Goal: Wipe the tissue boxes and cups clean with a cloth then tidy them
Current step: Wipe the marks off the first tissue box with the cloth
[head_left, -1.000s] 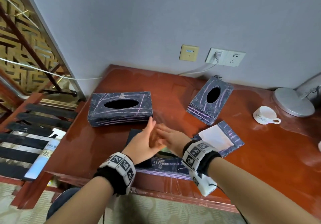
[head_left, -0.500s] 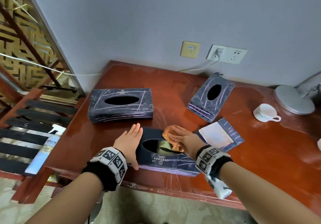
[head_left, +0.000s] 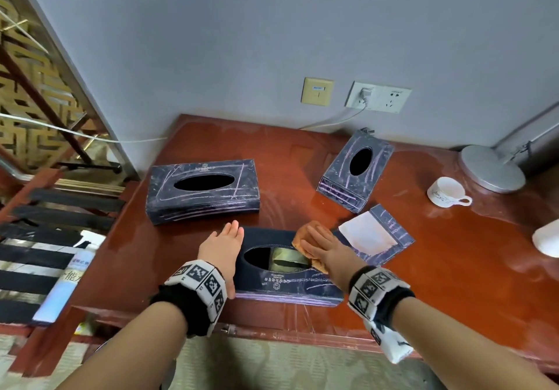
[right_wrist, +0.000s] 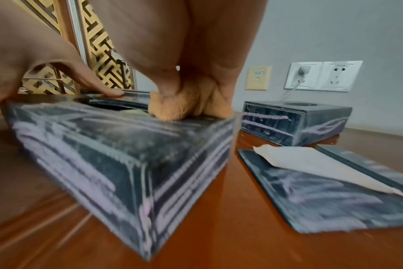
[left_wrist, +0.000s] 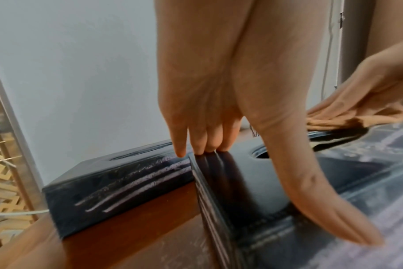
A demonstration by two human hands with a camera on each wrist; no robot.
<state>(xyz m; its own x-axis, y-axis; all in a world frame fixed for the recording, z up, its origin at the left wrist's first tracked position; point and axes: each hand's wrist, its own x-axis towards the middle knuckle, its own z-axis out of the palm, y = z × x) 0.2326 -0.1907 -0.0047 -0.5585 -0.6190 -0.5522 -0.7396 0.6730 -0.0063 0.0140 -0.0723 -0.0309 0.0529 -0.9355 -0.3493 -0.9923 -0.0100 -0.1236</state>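
Observation:
A dark tissue box (head_left: 287, 280) streaked with pale marks lies near the table's front edge. My left hand (head_left: 223, 244) rests flat on its left end, fingers straight on the top edge (left_wrist: 205, 127), with the thumb along the front side. My right hand (head_left: 325, 246) presses an orange cloth (head_left: 304, 234) flat onto the box top, right of the oval opening; the cloth (right_wrist: 186, 107) bunches under the fingers. A second long box (head_left: 202, 190) lies behind on the left. A smaller box (head_left: 355, 169) stands at the back. A white cup (head_left: 446, 191) stands to the right.
A flat dark panel with a white sheet (head_left: 378, 232) lies just right of the near box. A lamp base (head_left: 491, 167) sits behind the cup, and a white object (head_left: 547, 238) shows at the right edge. A spray bottle (head_left: 69, 274) lies off the table's left side. A cable runs from the wall socket (head_left: 378, 97).
My hands were together over the near box. The left hand has moved to the box's left end and laid flat; the right hand has slid the cloth rightward across the top.

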